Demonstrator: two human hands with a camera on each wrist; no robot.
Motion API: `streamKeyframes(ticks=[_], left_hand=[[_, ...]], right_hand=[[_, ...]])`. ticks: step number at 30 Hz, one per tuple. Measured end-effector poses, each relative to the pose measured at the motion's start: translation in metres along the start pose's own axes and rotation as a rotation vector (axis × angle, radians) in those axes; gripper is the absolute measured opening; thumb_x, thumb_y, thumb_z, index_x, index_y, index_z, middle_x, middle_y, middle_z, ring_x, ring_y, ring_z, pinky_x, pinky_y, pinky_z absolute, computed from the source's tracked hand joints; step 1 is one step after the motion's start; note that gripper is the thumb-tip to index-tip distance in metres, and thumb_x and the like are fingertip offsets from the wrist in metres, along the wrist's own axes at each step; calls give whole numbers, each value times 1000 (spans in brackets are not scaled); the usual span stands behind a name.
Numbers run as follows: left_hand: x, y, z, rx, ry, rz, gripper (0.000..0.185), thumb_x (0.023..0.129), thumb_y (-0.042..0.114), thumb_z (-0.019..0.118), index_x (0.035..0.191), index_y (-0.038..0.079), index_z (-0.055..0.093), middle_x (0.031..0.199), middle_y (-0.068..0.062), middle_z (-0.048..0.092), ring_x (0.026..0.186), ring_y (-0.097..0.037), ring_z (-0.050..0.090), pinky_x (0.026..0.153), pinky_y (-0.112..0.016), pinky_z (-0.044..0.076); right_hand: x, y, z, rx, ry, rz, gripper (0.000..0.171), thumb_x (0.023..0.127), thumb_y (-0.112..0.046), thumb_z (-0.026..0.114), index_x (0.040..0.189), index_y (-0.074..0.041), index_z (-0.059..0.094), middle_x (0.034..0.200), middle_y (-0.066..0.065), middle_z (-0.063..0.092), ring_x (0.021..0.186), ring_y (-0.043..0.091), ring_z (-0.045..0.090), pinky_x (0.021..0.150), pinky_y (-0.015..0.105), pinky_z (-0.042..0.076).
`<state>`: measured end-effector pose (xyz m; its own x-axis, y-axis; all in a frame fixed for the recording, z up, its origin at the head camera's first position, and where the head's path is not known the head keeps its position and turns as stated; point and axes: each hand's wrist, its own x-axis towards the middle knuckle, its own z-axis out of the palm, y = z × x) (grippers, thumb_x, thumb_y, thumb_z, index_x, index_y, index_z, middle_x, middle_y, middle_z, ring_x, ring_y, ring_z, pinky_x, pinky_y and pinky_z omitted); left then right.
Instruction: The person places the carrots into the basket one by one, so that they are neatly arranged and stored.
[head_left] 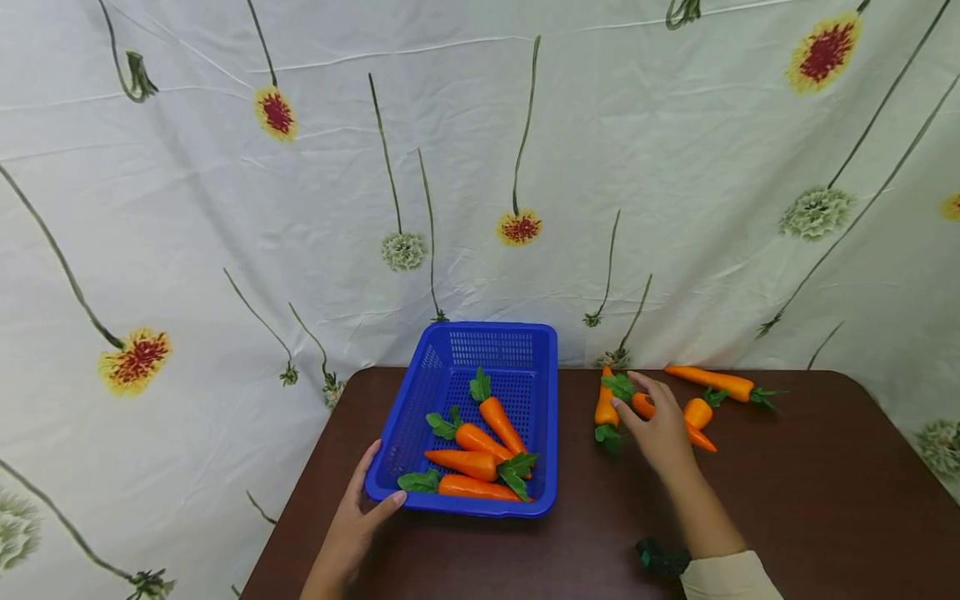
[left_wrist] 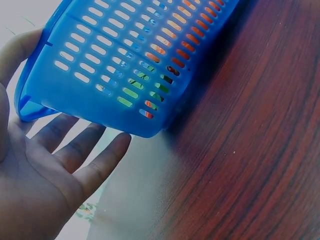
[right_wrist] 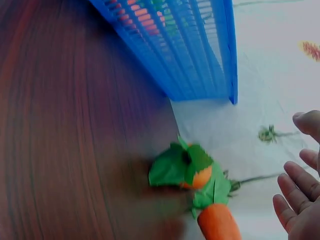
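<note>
On the brown tabletop (head_left: 810,500), the left hand (head_left: 352,517) grips the near left corner of the blue perforated plastic basket (head_left: 546,433), its thumb at the rim; inside lie four leafy carrots (head_left: 474,487), bunched toward the near end. To the right, the right hand (head_left: 663,429) is spread wide, holding nothing, over loose carrots (head_left: 607,408); another carrot (head_left: 708,381) lies by the tabletop's far edge; behind hangs a flower-printed white cloth (head_left: 600,125).
</note>
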<state>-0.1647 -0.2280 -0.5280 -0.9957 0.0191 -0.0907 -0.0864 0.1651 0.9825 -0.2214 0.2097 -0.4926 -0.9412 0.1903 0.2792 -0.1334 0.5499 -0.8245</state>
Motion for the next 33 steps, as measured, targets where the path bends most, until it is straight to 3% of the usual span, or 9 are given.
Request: streamKeyframes(ticks=[8,21,33], left_hand=[[0,1,0,5,5,-4,80,92,19,64,152,42,16,157,-11,29,135,-32,41,91,-12,43],[-2,1,0,-6,9,-15,80,91,20,65,152,42,18,157,-11,28,135,-33,40,91,-12,43],[-4,3,1,-13,-10,18,80,92,17,64,153,39,16,157,-14,27,136,-36,40,91,-11,43]], right_hand=[[3,17,-19,-42,-18,98,63,91,-45,62,144,-16,44,147,14,40,133,38,41,104,58,37],[2,32,-41,-191,-44,103,58,93,-32,64,142,-6,45,141,23,45,129,44,42,100,61,37],[-1,49,-48,-261,-143,177,60,93,-31,62,141,-1,44,138,27,48,125,45,44,100,60,37]])
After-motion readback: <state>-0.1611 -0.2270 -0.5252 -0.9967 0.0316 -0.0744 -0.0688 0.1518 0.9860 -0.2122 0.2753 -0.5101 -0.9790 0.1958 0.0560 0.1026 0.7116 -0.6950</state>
